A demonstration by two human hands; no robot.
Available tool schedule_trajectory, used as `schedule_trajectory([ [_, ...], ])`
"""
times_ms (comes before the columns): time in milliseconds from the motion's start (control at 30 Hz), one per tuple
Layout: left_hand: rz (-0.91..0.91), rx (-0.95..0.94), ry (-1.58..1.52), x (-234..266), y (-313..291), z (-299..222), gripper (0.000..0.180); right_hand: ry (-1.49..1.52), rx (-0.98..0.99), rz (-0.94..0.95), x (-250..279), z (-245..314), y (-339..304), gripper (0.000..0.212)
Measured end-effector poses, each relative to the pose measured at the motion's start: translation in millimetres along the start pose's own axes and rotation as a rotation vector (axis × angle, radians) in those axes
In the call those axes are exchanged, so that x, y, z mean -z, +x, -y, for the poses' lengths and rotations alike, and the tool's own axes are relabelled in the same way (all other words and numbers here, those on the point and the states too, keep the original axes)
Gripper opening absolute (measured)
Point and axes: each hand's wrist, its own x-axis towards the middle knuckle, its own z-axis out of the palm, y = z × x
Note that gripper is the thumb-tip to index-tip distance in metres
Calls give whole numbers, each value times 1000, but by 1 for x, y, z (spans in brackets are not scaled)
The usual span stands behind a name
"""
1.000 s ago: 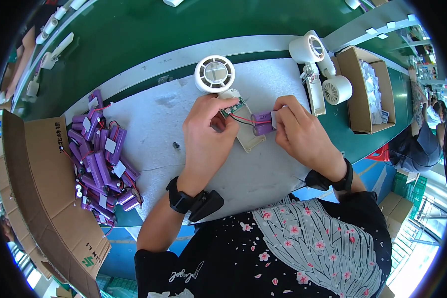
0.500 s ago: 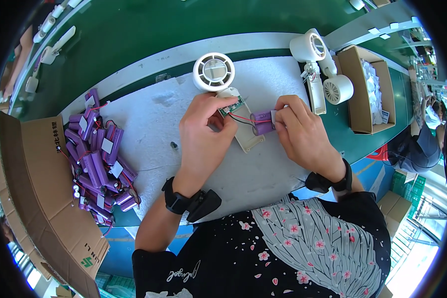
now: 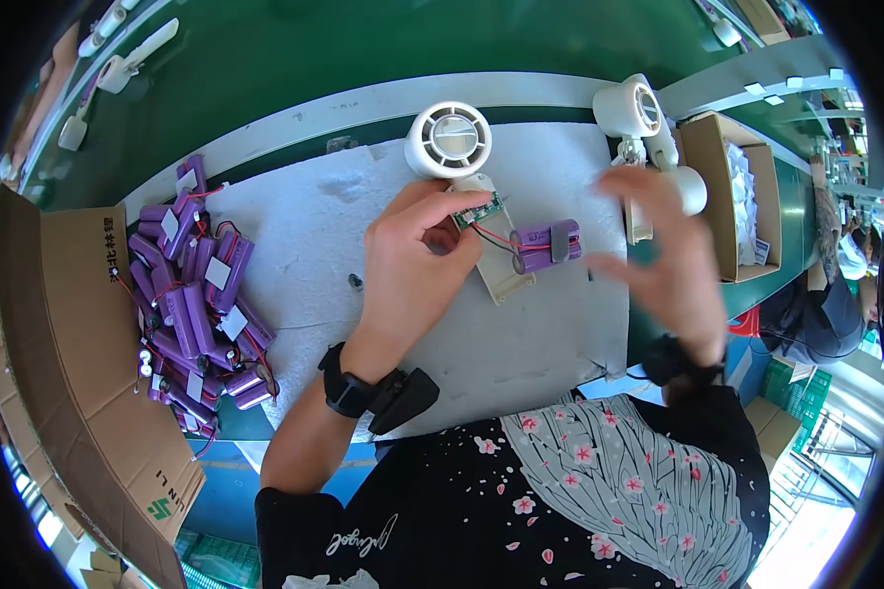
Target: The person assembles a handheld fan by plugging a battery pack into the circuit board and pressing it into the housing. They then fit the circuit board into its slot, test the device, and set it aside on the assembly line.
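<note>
My left hand (image 3: 413,255) pinches a small green circuit board (image 3: 479,212) between thumb and fingertips, at the upper end of the cream handle shell (image 3: 506,287) of a white handheld fan (image 3: 446,142). Red and black wires run from the board to a purple two-cell battery pack (image 3: 532,251). That pack lies across the right edge of the shell, with a dark grey strip (image 3: 560,241) over its cells. To the right of the pack, my right hand (image 3: 670,250) is raised and blurred, thumb and fingers apart, with nothing visible between them.
A heap of purple battery packs (image 3: 192,304) lies at the left beside an open cardboard box (image 3: 88,344). Further white fans (image 3: 627,108) stand at the right, near a carton (image 3: 715,196) of white packets. A pale foam mat (image 3: 413,344) covers the worktop.
My right hand has let go of the battery pack and moved right, its fingers spreading. The grey strip on the pack now shows. My left hand stays at the circuit board.
</note>
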Motion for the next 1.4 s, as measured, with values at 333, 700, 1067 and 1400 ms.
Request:
schedule_trajectory([
  [333,155,-40,176,12,8,-10,38,611,-66,487,-27,-10,17,59],
  [700,125,-172,312,10,10,-10,39,1540,-357,676,-26,-17,8,88],
  [1067,54,-223,318,4,7,-12,36,631,162,427,-23,-4,10,77],
  [1400,86,-253,333,7,9,-13,32,510,119,376,-36,6,8,75],
])
